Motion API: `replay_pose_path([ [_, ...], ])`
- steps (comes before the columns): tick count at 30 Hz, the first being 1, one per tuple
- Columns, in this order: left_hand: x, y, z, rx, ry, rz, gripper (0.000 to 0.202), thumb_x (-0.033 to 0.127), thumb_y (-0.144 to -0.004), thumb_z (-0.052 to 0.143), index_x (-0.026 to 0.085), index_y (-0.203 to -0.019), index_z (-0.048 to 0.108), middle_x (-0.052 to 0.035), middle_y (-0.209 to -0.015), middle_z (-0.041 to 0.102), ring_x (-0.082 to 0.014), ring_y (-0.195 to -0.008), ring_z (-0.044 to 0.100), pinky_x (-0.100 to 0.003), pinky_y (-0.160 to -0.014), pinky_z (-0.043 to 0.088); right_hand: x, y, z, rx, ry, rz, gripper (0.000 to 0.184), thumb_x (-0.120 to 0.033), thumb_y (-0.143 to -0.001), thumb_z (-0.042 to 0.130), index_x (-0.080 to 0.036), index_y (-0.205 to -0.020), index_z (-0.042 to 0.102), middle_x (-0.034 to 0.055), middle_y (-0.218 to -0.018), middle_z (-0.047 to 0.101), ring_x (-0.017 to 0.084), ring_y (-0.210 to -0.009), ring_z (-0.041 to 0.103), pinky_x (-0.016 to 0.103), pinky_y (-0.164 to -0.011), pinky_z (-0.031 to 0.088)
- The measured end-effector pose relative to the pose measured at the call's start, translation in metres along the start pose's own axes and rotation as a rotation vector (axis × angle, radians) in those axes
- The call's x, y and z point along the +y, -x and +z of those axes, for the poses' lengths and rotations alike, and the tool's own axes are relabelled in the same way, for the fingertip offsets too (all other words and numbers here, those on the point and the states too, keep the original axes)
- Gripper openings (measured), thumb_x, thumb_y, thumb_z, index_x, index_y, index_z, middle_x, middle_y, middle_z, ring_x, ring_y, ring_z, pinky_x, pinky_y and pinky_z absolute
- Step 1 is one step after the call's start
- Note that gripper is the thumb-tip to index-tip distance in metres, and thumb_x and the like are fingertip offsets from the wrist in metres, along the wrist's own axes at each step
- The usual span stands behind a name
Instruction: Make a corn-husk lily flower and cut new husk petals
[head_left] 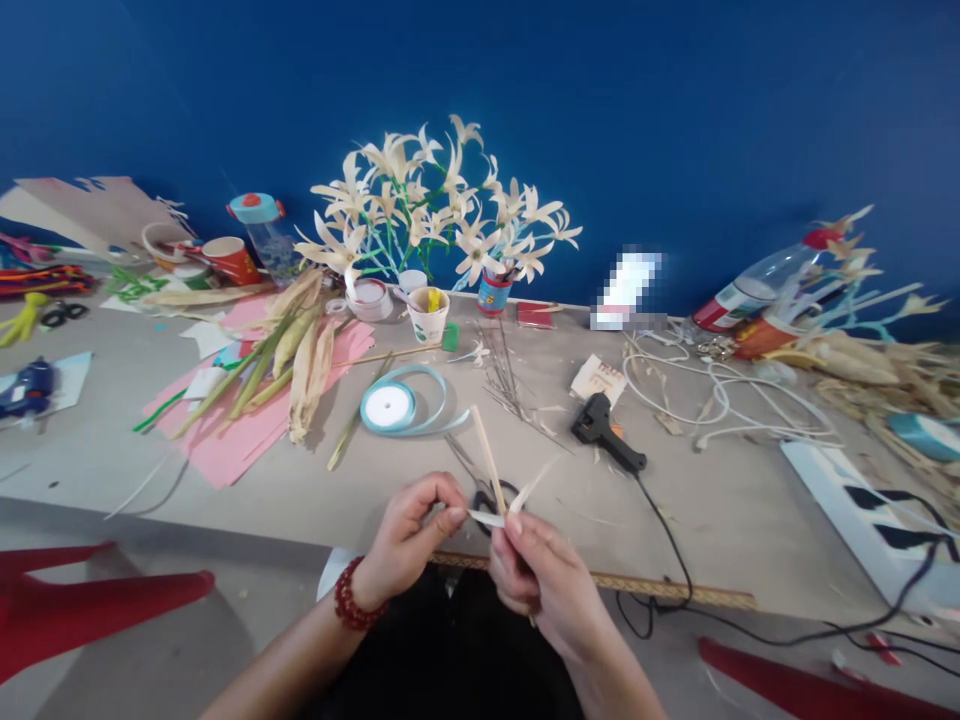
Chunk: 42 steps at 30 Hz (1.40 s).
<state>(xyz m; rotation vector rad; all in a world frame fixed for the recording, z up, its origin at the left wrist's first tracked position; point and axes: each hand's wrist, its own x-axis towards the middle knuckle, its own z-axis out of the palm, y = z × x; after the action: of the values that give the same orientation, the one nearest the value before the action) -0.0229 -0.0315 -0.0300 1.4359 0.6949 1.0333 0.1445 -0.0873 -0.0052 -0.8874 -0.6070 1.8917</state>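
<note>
My left hand (414,535), with a red bead bracelet on its wrist, pinches a pale strip of dried corn husk (486,518) at the table's front edge. My right hand (531,570) is closed round a thin wooden stick (486,455) that slants up and left, its thumb pressing on the same strip. A second pale petal-shaped strip (534,484) sticks out above the right hand. Black scissors (484,497) lie on the table just behind both hands.
A black glue gun (604,431) with its cord lies right of the hands. A light-blue ribbon roll (388,407), corn husks on pink paper (247,420), paper cups, husk flowers (435,215) in a cup, white cables and a power strip (862,505) spread over the table. Red chairs stand below.
</note>
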Motion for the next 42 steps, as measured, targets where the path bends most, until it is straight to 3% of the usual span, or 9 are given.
replay_pose_path([
  [6,-0.011,0.006,-0.012,-0.028,0.183,-0.140,0.018,0.027,-0.093,0.058,0.016,-0.079,0.055,0.0002,-0.072,0.052,-0.0113,-0.066,0.048,-0.023,-0.063,0.040,-0.017,0.008,-0.010,-0.161,-0.234,0.093,0.041,-0.045,-0.094,0.059,-0.017,-0.064,0.049,-0.0129,-0.043,0.023,0.002,-0.036,0.010,0.012,-0.033,0.013],
  [10,-0.014,0.007,-0.011,-0.044,0.272,-0.228,0.019,0.030,-0.092,0.061,0.016,-0.081,0.055,0.0002,-0.072,0.053,-0.0105,-0.064,0.048,-0.022,-0.060,0.040,-0.023,0.013,-0.016,-0.157,-0.237,0.095,0.044,-0.049,-0.093,0.057,-0.019,-0.063,0.048,-0.0130,-0.042,0.022,0.003,-0.036,0.008,0.013,-0.033,0.013],
  [15,-0.006,0.004,0.000,0.034,0.205,-0.184,0.020,0.032,-0.091,0.061,0.015,-0.080,0.056,-0.0007,-0.074,0.055,-0.0109,-0.065,0.051,-0.022,-0.060,0.042,-0.007,0.007,-0.010,0.267,0.294,-0.262,0.045,-0.059,-0.093,0.052,-0.016,-0.080,0.062,-0.0079,-0.050,0.034,0.007,-0.044,0.023,0.019,-0.041,0.020],
  [21,0.002,0.004,0.005,0.062,-0.005,-0.092,0.017,0.029,-0.091,0.061,0.016,-0.081,0.060,-0.0033,-0.078,0.063,-0.0141,-0.072,0.058,-0.025,-0.069,0.046,0.018,-0.007,0.000,0.257,0.818,-0.331,0.034,-0.046,-0.098,0.047,-0.020,-0.078,0.058,-0.0001,-0.068,0.050,0.016,-0.065,0.046,0.026,-0.058,0.036],
  [25,0.002,0.007,0.004,0.057,-0.028,-0.072,0.016,0.028,-0.092,0.060,0.016,-0.081,0.061,-0.0032,-0.077,0.063,-0.0145,-0.072,0.059,-0.025,-0.069,0.046,0.021,-0.011,0.004,0.208,0.673,-0.248,0.039,-0.048,-0.098,0.046,-0.020,-0.071,0.050,-0.0031,-0.062,0.041,0.012,-0.056,0.038,0.023,-0.049,0.029],
  [30,-0.004,0.008,0.000,0.054,0.033,-0.037,0.017,0.027,-0.091,0.061,0.016,-0.079,0.060,-0.0030,-0.076,0.060,-0.0143,-0.072,0.055,-0.025,-0.067,0.044,0.012,-0.006,0.004,0.081,0.151,-0.051,0.044,-0.055,-0.091,0.057,-0.019,-0.067,0.047,-0.0103,-0.049,0.027,0.005,-0.042,0.015,0.019,-0.039,0.010],
  [35,-0.011,0.008,-0.005,0.085,0.109,-0.082,0.019,0.029,-0.091,0.061,0.016,-0.078,0.058,-0.0012,-0.072,0.054,-0.0131,-0.068,0.050,-0.025,-0.062,0.040,-0.008,0.005,-0.005,0.023,-0.120,0.009,0.045,-0.054,-0.087,0.063,-0.019,-0.063,0.046,-0.0131,-0.045,0.019,0.004,-0.039,0.009,0.016,-0.036,0.008],
  [39,-0.012,0.007,-0.004,0.090,0.133,-0.126,0.019,0.030,-0.091,0.062,0.016,-0.079,0.057,-0.0012,-0.073,0.054,-0.0123,-0.066,0.049,-0.024,-0.061,0.040,-0.011,0.005,-0.007,0.060,-0.088,-0.020,0.048,-0.061,-0.089,0.054,-0.021,-0.065,0.046,-0.0121,-0.045,0.022,0.005,-0.040,0.008,0.017,-0.036,0.010],
  [42,-0.009,0.006,0.000,0.131,0.088,-0.121,0.018,0.030,-0.091,0.061,0.016,-0.080,0.058,-0.0011,-0.074,0.056,-0.0119,-0.066,0.051,-0.023,-0.061,0.041,0.002,0.000,-0.005,0.248,0.284,-0.249,0.052,-0.065,-0.094,0.040,-0.020,-0.070,0.052,-0.0076,-0.049,0.033,0.009,-0.043,0.022,0.022,-0.042,0.023],
])
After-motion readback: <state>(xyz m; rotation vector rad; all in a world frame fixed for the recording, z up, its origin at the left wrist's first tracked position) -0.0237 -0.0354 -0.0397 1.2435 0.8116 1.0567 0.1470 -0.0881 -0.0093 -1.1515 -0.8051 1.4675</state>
